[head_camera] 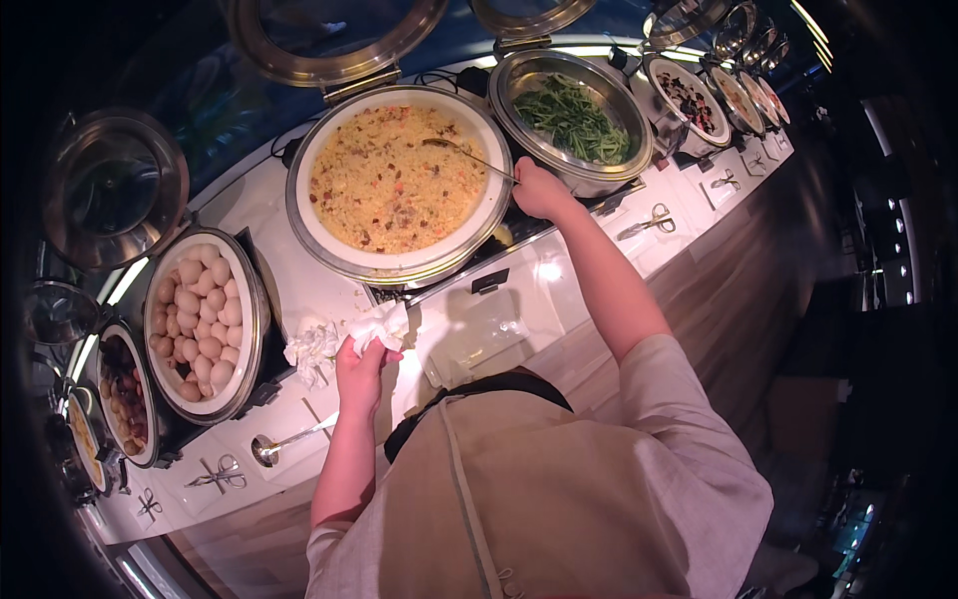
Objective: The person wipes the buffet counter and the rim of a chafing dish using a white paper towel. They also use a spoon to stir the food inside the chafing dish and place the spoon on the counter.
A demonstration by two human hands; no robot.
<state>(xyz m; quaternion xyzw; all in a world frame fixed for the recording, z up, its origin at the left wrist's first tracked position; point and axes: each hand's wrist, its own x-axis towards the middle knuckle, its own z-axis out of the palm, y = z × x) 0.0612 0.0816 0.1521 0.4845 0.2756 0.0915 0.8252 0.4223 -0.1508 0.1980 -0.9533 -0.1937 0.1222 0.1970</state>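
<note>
My right hand grips the handle of a metal serving spoon, at the near right rim of a round white pan. The spoon's head rests in the fried rice filling this chafing dish. In my left hand is a crumpled white paper napkin, held just above the counter or touching it; I cannot tell which. A second wad of white paper lies on the marble counter to its left. Small food crumbs are scattered near the napkin.
Leafy greens fill the chafing dish to the right; whole eggs fill one to the left. Raised lids stand behind. Along the front edge lie tongs, more tongs, a ladle and a clear tray.
</note>
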